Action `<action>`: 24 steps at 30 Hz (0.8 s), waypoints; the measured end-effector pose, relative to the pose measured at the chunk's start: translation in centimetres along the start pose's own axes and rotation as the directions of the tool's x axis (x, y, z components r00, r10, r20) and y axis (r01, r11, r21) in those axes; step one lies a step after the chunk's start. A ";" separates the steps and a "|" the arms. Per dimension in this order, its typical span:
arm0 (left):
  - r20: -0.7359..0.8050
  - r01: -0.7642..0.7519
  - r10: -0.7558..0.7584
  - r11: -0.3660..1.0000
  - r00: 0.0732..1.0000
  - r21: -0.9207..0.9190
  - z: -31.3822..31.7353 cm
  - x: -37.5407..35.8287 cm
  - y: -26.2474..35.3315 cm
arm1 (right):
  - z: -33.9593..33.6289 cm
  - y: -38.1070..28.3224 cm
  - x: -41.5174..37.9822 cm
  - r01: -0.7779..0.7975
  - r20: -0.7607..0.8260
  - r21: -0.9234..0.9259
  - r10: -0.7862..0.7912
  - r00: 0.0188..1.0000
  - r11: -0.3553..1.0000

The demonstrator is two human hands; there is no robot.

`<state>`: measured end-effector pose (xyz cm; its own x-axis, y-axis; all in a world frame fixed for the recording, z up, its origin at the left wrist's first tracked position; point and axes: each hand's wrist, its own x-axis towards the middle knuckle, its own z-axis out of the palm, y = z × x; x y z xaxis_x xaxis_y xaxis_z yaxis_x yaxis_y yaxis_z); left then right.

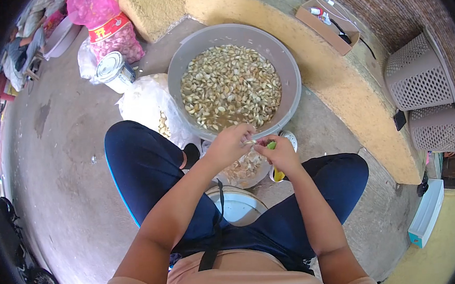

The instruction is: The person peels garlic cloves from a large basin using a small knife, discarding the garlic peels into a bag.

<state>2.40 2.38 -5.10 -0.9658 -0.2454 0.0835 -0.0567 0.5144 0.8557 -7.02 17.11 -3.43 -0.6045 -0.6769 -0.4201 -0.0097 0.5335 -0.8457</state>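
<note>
Over the near rim of a large grey basin (293,86), my two hands almost meet. Garlic cloves (228,83) in murky water fill the basin. My left hand (232,143) has its fingers pinched around a small pale clove. My right hand (280,153) is closed on a knife with a green and yellow handle (278,173), and its fingertips are near the clove. Below them sits a container of loose peels (243,170). A white plastic bag (147,103) with peeled cloves stands left of the basin.
A metal can (114,72) and pink net sacks of garlic (116,39) stand at the upper left. A low yellow wall (335,88) curves along the right, with a cardboard box (327,27) on it. A white bucket (237,205) sits between the knees.
</note>
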 end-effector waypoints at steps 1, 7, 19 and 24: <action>-0.001 -0.005 0.005 1.000 1.000 -0.021 0.0 0.0 0.1 | 0.1 0.0 0.0 0.027 -0.042 -0.043 -0.029 0.999 0.999; 0.029 -0.041 0.040 0.998 0.999 0.053 -0.2 -0.1 0.4 | 0.4 0.7 0.0 0.288 -0.105 -0.372 -0.348 0.932 0.883; 0.419 0.280 -0.045 0.808 0.907 -0.518 -2.3 0.2 0.3 | -1.8 -0.3 -0.8 -0.212 0.422 0.372 0.039 0.906 0.903; 0.468 0.339 -0.050 0.758 0.882 -0.558 -2.6 0.4 0.1 | -1.5 -0.3 -0.9 -0.263 0.406 0.571 0.010 0.914 0.778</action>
<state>2.67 0.23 -3.70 -0.9676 0.1428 -0.2083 -0.2294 -0.1517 0.9614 -7.64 18.35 -2.33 -0.2294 -0.8188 -0.5263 0.6063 0.3027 -0.7353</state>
